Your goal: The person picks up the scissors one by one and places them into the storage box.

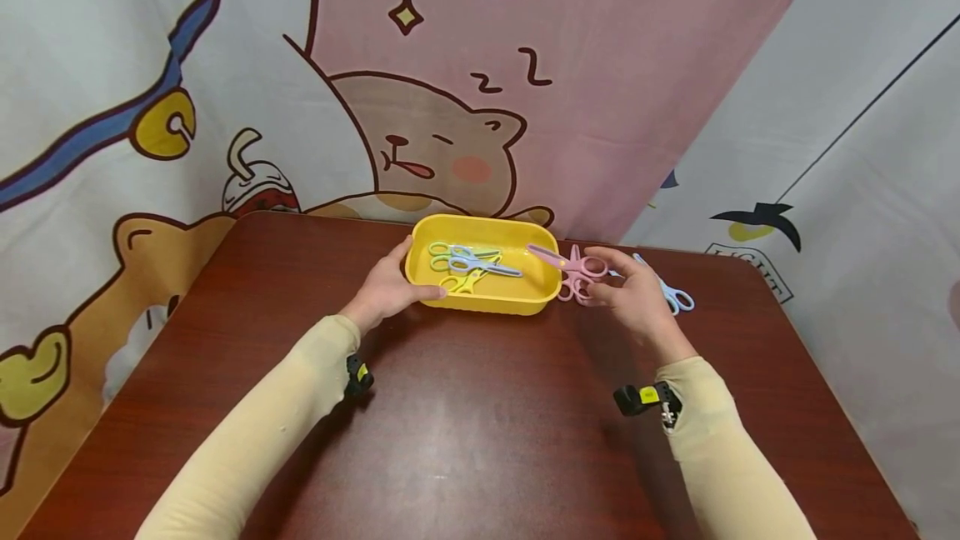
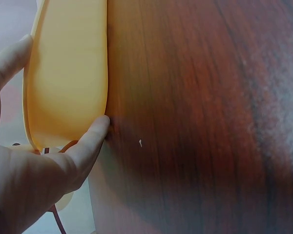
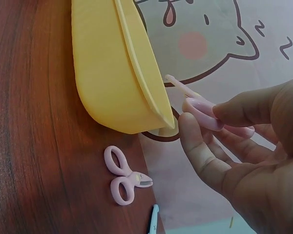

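Note:
My left hand (image 1: pixel 386 283) grips the left end of a yellow plastic basket (image 1: pixel 538 286), its thumb at the front rim and its fingers round the end. Inside lie blue scissors (image 1: pixel 487 265), green-handled scissors (image 1: pixel 438 250) and yellow scissors (image 1: pixel 459 283), partly overlapping. By its handle loops, my right hand (image 1: pixel 637 300) pinches a pair of pink scissors (image 3: pixel 202 114). Their blades point left over the basket's right rim. Below them, a second pink pair (image 3: pixel 124 187) lies on the table beside the basket.
Light blue scissors (image 1: pixel 678 298) lie on the table beyond my right hand, partly hidden by it. The dark reddish-brown wooden table (image 1: pixel 480 423) ends just behind the basket. A printed cartoon curtain (image 1: pixel 600 90) hangs at the back and sides.

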{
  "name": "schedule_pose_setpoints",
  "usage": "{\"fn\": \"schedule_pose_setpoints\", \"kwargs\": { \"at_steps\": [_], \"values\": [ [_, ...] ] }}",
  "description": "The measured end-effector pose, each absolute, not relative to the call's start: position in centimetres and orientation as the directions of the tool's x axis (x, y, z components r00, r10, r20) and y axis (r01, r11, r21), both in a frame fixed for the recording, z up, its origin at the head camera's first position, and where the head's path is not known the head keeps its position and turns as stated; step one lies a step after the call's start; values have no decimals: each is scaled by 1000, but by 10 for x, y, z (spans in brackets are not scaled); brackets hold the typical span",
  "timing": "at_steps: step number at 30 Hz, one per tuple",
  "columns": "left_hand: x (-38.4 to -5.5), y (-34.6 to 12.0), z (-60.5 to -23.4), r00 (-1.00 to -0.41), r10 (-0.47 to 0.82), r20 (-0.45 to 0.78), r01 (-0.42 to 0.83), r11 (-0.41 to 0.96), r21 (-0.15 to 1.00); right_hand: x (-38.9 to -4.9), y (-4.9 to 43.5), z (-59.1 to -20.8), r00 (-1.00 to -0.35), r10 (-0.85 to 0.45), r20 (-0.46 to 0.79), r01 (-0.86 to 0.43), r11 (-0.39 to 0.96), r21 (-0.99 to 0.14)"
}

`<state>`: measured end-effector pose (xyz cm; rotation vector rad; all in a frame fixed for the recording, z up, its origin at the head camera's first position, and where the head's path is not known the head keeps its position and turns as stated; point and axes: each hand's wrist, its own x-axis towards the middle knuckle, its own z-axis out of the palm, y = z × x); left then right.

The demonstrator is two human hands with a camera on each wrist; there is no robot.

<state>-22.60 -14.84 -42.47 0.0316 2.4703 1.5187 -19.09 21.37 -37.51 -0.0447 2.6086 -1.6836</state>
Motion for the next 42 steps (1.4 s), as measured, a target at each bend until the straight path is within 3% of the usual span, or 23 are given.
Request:
{"fn": "schedule_pose_setpoints", "kwargs": {
  "at_steps": [5,42],
  "values": [
    [-227,-147,-425,-971,142,-194,-110,457,883,-193,209,-376,-997,-70,-15,-11,351,-936],
    [-226,-146,-425,-970,126,-210,-126,477,870,-215,186,-380,-977,-190,-98,18,384,-923]
  ]
}}
